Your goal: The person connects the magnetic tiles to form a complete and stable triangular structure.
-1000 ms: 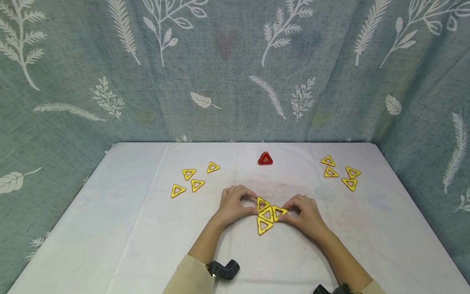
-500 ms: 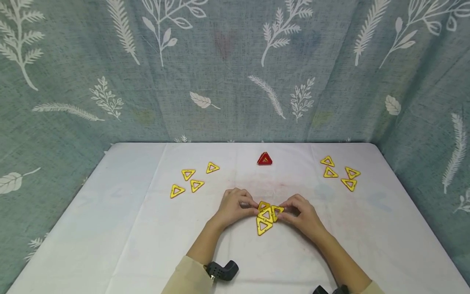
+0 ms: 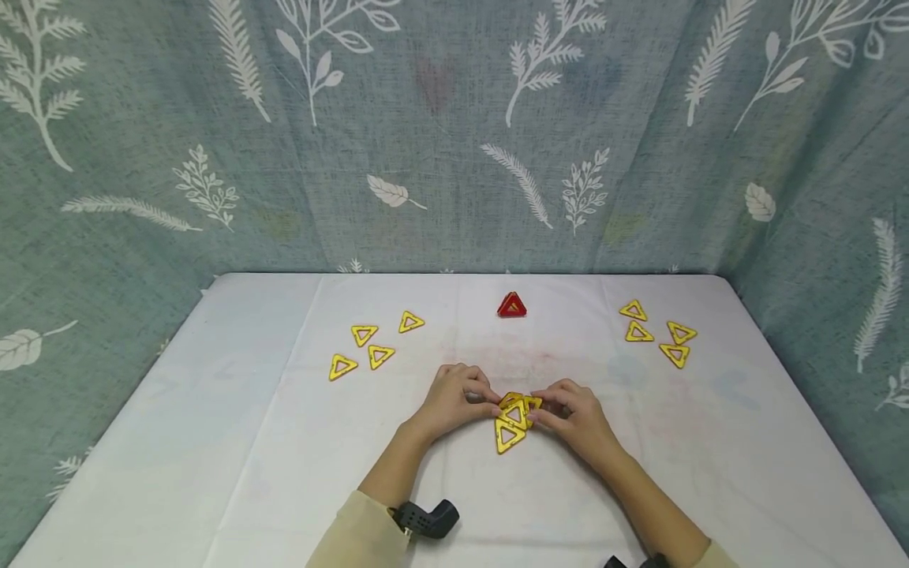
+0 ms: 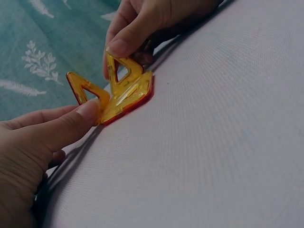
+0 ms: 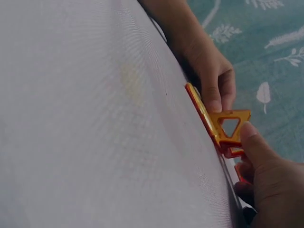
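Note:
Several yellow triangular magnetic tiles [image 3: 501, 446] are joined edge to edge on the white cloth in the head view. My left hand [image 3: 454, 401] pinches the far-left tile [image 4: 96, 90] between thumb and finger; it stands tilted up. Opposite, my right hand [image 3: 578, 416] grips the right-hand tile [image 4: 136, 69], also raised on its joined edge. Between them the middle tile and the near tile lie flat, seen as one slab [image 4: 124, 105] in the left wrist view. The right wrist view shows a raised tile [image 5: 243, 115] beside the right thumb. Fingertips behind the tiles are partly hidden.
Loose yellow triangles [image 3: 357, 341] lie at the back left, and several more [image 3: 629, 338] at the back right. A red triangular piece [image 3: 505, 310] stands near the table's far edge. Behind the table hangs a green leaf-patterned curtain [image 3: 454, 158].
The far-left and right tiles have been tilted up from lying nearly flat. My right hand has moved slightly left and inward; the left hand has stayed nearly in place.

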Motion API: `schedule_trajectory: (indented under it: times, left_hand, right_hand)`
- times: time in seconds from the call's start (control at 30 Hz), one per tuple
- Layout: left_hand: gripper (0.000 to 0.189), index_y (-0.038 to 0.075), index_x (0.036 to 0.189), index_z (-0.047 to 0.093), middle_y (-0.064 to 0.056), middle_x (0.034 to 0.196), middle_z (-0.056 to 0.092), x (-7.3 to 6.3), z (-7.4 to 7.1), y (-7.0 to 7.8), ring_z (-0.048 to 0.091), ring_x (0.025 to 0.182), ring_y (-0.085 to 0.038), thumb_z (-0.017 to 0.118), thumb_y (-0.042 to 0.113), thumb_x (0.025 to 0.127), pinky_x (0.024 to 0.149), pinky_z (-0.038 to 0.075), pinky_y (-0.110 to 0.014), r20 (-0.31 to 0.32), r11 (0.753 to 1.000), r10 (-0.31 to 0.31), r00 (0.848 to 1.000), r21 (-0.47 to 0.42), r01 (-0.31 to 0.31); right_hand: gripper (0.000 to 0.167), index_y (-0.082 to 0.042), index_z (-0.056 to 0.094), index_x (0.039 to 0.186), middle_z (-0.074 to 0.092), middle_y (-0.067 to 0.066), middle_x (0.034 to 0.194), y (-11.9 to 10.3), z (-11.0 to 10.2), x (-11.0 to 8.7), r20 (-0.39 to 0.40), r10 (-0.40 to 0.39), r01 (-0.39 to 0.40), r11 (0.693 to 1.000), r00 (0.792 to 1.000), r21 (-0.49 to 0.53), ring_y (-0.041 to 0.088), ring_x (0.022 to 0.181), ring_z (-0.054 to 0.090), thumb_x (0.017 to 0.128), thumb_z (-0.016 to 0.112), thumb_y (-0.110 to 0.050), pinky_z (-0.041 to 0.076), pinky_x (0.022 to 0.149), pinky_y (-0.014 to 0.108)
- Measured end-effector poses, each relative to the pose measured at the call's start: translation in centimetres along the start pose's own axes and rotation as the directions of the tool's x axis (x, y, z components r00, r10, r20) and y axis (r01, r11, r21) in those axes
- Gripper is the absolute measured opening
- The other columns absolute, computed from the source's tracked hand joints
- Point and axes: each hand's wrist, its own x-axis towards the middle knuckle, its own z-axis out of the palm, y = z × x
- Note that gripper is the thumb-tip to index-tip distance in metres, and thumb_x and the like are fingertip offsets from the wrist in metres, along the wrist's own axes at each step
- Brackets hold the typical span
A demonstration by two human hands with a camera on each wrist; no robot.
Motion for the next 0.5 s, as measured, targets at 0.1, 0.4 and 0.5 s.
schedule_trajectory:
  times: [0.1, 0.4, 0.5]
  left_hand:
    - [0.016, 0.024, 0.086, 0.078, 0.016, 0.084, 0.059, 0.0, 0.0, 0.0, 0.049, 0.086, -0.005, 0.079, 0.035, 0.074, 0.097, 0.030, -0.038, -0.010, 1.000, 0.009, 1.000, -0.007, -0.009]
    - [0.013, 0.025, 0.084, 0.077, 0.015, 0.083, 0.059, -0.1, 0.1, 0.0, 0.049, 0.085, -0.005, 0.079, 0.034, 0.074, 0.097, 0.031, -0.040, -0.026, 0.998, 0.055, 0.998, 0.005, -0.055]
    - [0.013, 0.026, 0.084, 0.078, 0.015, 0.083, 0.058, -0.1, 0.0, 0.0, 0.049, 0.085, -0.005, 0.079, 0.034, 0.075, 0.097, 0.031, -0.041, -0.013, 0.999, 0.050, 0.999, 0.008, -0.050]
  right_hand:
    - [0.031, -0.008, 0.074, 0.095, 0.064, -0.007, 0.079, 0.0, 0.2, 0.0, -0.013, -0.007, 0.007, 1.000, 1.000, -0.027, 0.005, 0.068, 0.051, 0.067, 0.084, -0.015, 0.037, 0.067, 0.023]
    - [0.035, -0.007, 0.075, 0.095, 0.070, -0.006, 0.078, -0.6, 1.1, -0.1, -0.022, -0.097, 0.093, 0.985, 0.995, -0.149, 0.004, 0.068, 0.057, 0.065, 0.085, -0.022, 0.035, 0.065, 0.024]
    - [0.032, -0.007, 0.075, 0.093, 0.068, -0.007, 0.074, -0.8, 1.3, -0.1, -0.045, -0.091, 0.084, 0.987, 0.995, -0.136, 0.003, 0.062, 0.052, 0.065, 0.085, -0.019, 0.033, 0.063, 0.024]
